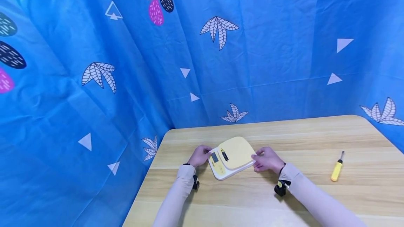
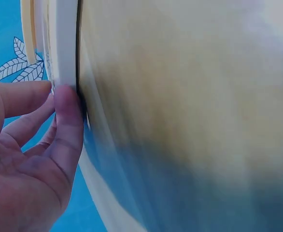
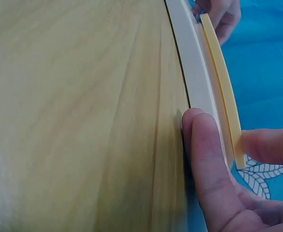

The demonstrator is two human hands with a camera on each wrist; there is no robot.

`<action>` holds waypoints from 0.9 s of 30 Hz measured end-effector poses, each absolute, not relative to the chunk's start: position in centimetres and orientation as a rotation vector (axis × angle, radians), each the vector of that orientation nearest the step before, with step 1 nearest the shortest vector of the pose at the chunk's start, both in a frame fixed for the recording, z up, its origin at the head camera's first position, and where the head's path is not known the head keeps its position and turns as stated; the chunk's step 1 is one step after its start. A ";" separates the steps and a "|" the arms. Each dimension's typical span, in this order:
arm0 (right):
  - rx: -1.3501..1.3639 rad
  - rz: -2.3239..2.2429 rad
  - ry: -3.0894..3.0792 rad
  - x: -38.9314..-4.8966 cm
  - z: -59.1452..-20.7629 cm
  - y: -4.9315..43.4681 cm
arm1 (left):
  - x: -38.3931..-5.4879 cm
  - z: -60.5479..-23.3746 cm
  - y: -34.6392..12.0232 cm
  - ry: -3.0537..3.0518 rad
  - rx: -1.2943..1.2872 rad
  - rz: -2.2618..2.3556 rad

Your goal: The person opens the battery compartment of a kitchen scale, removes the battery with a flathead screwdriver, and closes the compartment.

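A kitchen scale (image 1: 237, 152) with a pale yellow weighing plate and a white base sits at a slant on the wooden table. Its small grey display (image 1: 215, 157) faces up near the left end. My left hand (image 1: 199, 156) pinches the base's left corner; in the left wrist view, thumb and fingers meet at its white edge (image 2: 65, 43). At the opposite end, my right hand (image 1: 267, 159) grips the scale between thumb and fingers. In the right wrist view, one fingertip touches the yellow plate (image 3: 223, 92) while other fingers press the white base (image 3: 195, 67).
To the right on the table (image 1: 303, 136) lies a screwdriver (image 1: 337, 171) with a yellow handle, its shaft pointing away. A blue patterned curtain (image 1: 277, 59) hangs behind the table and along its left side.
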State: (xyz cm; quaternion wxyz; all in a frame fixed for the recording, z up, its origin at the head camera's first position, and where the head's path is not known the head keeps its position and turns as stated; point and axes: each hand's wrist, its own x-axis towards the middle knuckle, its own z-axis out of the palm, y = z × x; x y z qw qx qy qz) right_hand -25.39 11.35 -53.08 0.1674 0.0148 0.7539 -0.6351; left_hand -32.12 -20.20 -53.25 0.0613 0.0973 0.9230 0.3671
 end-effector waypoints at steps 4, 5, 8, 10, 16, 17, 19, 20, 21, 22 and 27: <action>0.016 -1.798 2.157 -25.6 -53.1 11.8 | -31.3 -53.1 -20.5 2.673 0.245 1.249; 0.009 -1.795 2.163 -25.7 -53.1 12.0 | -31.1 -53.2 -20.5 2.637 0.224 1.284; 0.009 -1.775 2.190 -25.9 -53.1 12.6 | -30.4 -53.2 -20.5 2.532 0.187 1.374; 0.008 -1.756 2.214 -26.0 -53.1 13.1 | -29.6 -53.1 -20.4 2.482 0.179 1.400; -0.032 -1.685 2.305 -26.7 -53.1 14.5 | -27.2 -52.8 -19.4 2.409 0.226 1.422; -0.037 -1.674 2.325 -26.8 -53.0 14.7 | -26.9 -52.8 -19.2 2.395 0.231 1.428; -0.047 -1.659 2.354 -27.1 -52.9 15.2 | -26.3 -52.6 -18.6 2.367 0.227 1.443; -0.061 -1.647 2.371 -27.2 -52.9 15.4 | -26.0 -52.7 -18.3 2.358 0.224 1.447; -0.066 -1.638 2.384 -27.3 -52.8 15.6 | -25.7 -52.7 -18.1 2.349 0.223 1.453; -0.073 -1.624 2.397 -27.4 -52.8 15.8 | -25.4 -52.6 -17.8 2.341 0.220 1.458; -0.089 -1.530 2.472 -28.0 -52.7 16.4 | -24.1 -52.4 -16.5 2.322 0.236 1.457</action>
